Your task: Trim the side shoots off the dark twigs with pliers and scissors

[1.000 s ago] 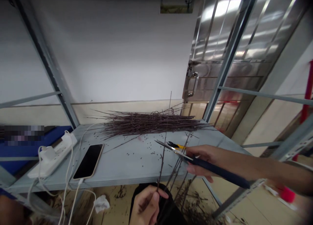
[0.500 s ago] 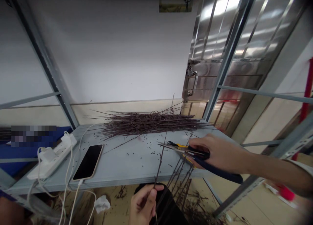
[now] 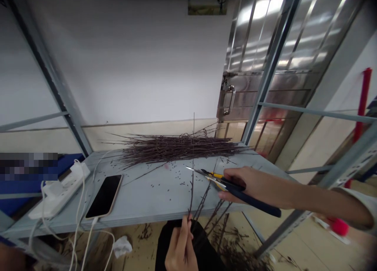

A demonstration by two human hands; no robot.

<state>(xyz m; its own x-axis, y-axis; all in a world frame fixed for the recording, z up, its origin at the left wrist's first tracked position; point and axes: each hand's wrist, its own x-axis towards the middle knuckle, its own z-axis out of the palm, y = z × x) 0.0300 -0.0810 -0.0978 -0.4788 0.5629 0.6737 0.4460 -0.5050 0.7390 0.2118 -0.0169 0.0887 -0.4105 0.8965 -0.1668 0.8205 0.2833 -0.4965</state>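
Twigs (image 3: pixel 192 196) rise from the left hand (image 3: pixel 180 249) at 6 o'clock, pinched firmly between thumb and fingers, with more thin stems fanning out just beside them. The right hand (image 3: pixel 247 184) sits at 3 o'clock, closed around scissors (image 3: pixel 216 180) with long navy handles and a yellow part near the pivot. Their blades lie nearly together, point toward 9 o'clock, and end just beside the held twigs; whether they touch cannot be told.

A large pile of twigs (image 3: pixel 179 150) lies at 12 o'clock on a grey metal shelf (image 3: pixel 141 198), with small dark bits (image 3: pixel 154 186) scattered around. A black phone (image 3: pixel 103 196) lies at 8 o'clock, near a white power strip (image 3: pixel 59 195) with white cables (image 3: pixel 79 220). Crumpled tissue (image 3: pixel 123 246) and twig scraps (image 3: pixel 235 257) lie on the floor below. A steel door (image 3: pixel 265 78) stands at 1 o'clock.
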